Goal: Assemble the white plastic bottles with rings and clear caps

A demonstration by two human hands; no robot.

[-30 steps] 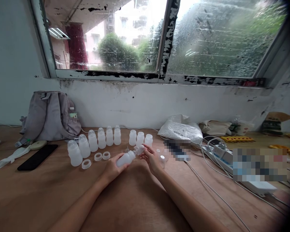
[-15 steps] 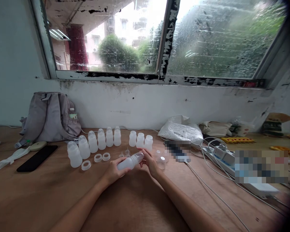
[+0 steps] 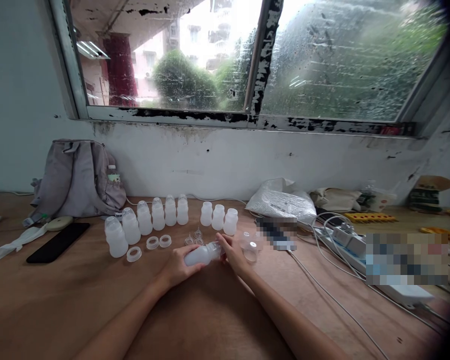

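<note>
A translucent white baby bottle lies tilted between my two hands, its clear-capped end toward the right. My left hand is wrapped round the bottle's body. My right hand closes on the clear cap at the other end, its fingertips partly hidden behind it. Just beyond the bottle lie several clear bottle nipples. To the right of my right hand stand clear caps. White collar rings rest on the table at the left.
Several capped bottles stand in a row at the left; three uncapped bottles stand behind my hands. A black phone and a grey backpack are at the left. Cables, a power strip and a plastic bag occupy the right.
My right hand has moved slightly down and closer round the cap, covering more of it. The bottle is held a little flatter, and my left hand keeps its grip.
</note>
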